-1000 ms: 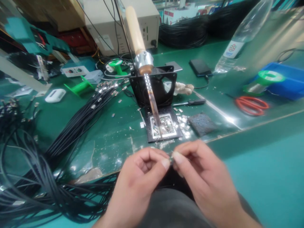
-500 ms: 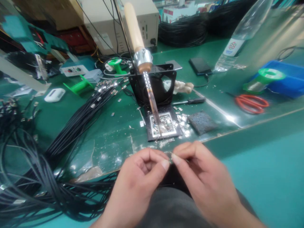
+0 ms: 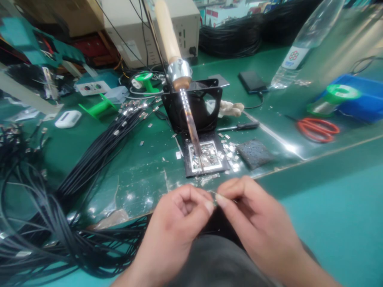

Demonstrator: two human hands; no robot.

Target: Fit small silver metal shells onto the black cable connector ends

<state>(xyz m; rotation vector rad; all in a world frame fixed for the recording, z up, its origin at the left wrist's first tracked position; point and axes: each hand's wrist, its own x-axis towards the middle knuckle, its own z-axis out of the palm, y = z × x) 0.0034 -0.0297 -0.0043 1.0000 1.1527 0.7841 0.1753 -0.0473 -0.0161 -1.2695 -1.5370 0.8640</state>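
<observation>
My left hand (image 3: 179,223) and my right hand (image 3: 254,219) meet just in front of the bench edge, thumbs and forefingers pinched. A thin, wire-like piece (image 3: 213,193) shows at the right fingertips and reaches toward the left ones; it is too small to name. Whatever the left pinch holds is mostly hidden by the fingers. Beyond the hands, a soldering iron (image 3: 190,119) with a wooden handle slants down, its tip over a dark pad (image 3: 189,157) with a white-framed square. Small metal pieces (image 3: 231,153) lie in the square and spill out beside it.
Bundles of black cables (image 3: 98,151) with metal ends cover the left side and hang over the edge. A black fan frame (image 3: 170,109) stands behind the pad. To the right are a sponge-like dark block (image 3: 255,153), a screwdriver (image 3: 249,126), red-handled scissors (image 3: 318,129) and a bottle (image 3: 299,52).
Both hands stay almost in place, fingertips still pinched close together. The thin piece between them shows a little more clearly. The bench things have not moved.
</observation>
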